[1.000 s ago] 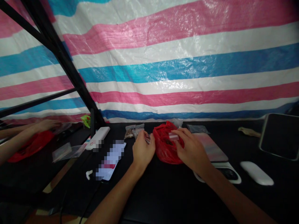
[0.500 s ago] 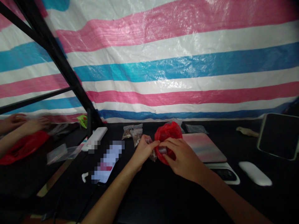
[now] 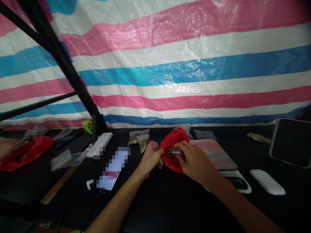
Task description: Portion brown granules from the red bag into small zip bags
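My right hand (image 3: 194, 161) is closed round a small clear cylindrical container (image 3: 176, 151), which lies tilted on its side at the mouth of a red plastic bag (image 3: 173, 137). Brown bits (image 3: 168, 152) show at the container's left end. My left hand (image 3: 151, 158) is closed in a pinch on a small clear zip bag (image 3: 160, 164) with brown contents, right beside the red bag. Most of that zip bag is hidden by the fingers. Behind my left hand, several filled zip bags (image 3: 143, 142) lie on the black table.
A phone (image 3: 114, 168), a white earbud (image 3: 89, 184) and a white bar-shaped object (image 3: 100, 144) lie left. To the right are a pinkish flat panel (image 3: 213, 153) over a white device (image 3: 239, 181), a white mouse-like object (image 3: 267, 182) and a dark-screened tablet (image 3: 290, 142). Another person's hand (image 3: 8, 145) is far left.
My right hand has turned the clear container sideways towards my left hand, and brown bits now show at its end. The other person's hands have drawn back to the left.
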Available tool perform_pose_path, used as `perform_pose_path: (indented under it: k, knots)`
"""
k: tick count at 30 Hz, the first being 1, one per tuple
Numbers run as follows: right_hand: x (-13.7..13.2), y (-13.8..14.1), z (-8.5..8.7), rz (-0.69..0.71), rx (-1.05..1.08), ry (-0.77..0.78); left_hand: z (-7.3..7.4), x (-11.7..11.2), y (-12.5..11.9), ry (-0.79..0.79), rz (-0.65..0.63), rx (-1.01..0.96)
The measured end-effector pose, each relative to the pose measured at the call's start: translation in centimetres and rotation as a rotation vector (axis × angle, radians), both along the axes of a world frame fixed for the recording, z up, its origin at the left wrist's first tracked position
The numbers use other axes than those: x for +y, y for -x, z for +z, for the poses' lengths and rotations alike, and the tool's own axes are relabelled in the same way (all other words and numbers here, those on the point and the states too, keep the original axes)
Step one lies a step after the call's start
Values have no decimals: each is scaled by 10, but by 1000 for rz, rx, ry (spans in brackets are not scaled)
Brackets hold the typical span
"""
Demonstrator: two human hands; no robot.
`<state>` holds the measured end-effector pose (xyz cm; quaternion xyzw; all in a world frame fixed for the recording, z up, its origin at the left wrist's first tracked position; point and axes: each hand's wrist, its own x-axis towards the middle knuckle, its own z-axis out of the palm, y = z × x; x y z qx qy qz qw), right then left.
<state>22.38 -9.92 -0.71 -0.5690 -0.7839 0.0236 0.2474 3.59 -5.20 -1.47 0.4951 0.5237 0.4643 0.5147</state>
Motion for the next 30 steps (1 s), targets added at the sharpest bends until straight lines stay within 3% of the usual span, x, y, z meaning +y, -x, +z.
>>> perform_pose_path:
  k: [7,14,20,30]
  knots:
    - [-1,0,2,15,-1,15,0,-2,-3,-28,-22,-177]
    - [-1,4,5,2,57,57,3,-3,-3,64,-102,-365]
    - [-2,7,6,-78,61,78,0,-1,-1,69,-81,-337]
    - [0,6,0,-73,39,50,0,-1,-1,86,-150,-325]
